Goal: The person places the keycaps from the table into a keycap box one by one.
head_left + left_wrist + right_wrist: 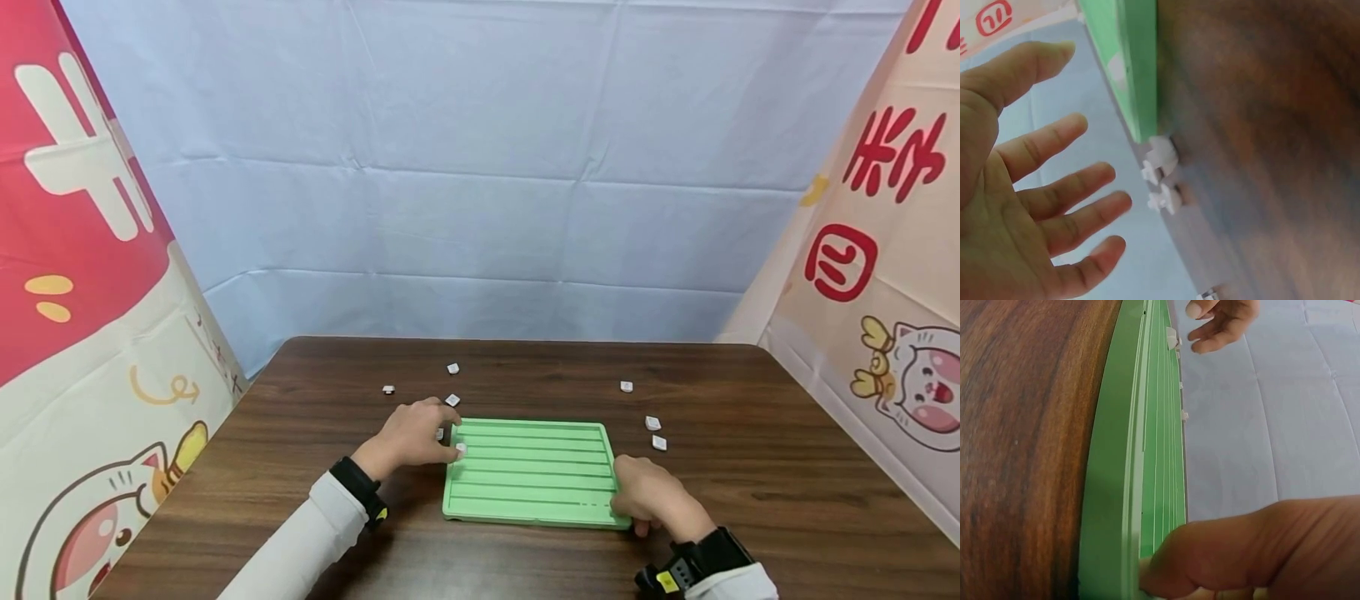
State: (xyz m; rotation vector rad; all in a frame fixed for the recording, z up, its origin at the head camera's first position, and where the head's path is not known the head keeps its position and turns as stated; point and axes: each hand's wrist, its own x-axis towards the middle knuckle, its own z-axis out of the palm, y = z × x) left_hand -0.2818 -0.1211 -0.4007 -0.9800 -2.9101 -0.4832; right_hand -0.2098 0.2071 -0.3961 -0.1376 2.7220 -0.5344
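Observation:
A light green grooved board (532, 473) lies on the table. My right hand (651, 493) grips its right edge near the front corner, the thumb over the rim in the right wrist view. Above the board's left edge hovers my left hand (414, 433), its fingers spread and nothing held between them in the left wrist view (1035, 187). Between its thumb and fingers, as the head view shows, a small white square piece (462, 448) stands on the board. Another white piece (439, 434) lies just beyond the left rim, partly hidden by the left hand.
More small white pieces lie on the brown wooden table (337, 433): a white piece (452, 400) behind the left hand, others farther back, and a white piece (652, 423) among several on the right. A pale blue cloth (480, 208) hangs behind; printed cloths flank both sides.

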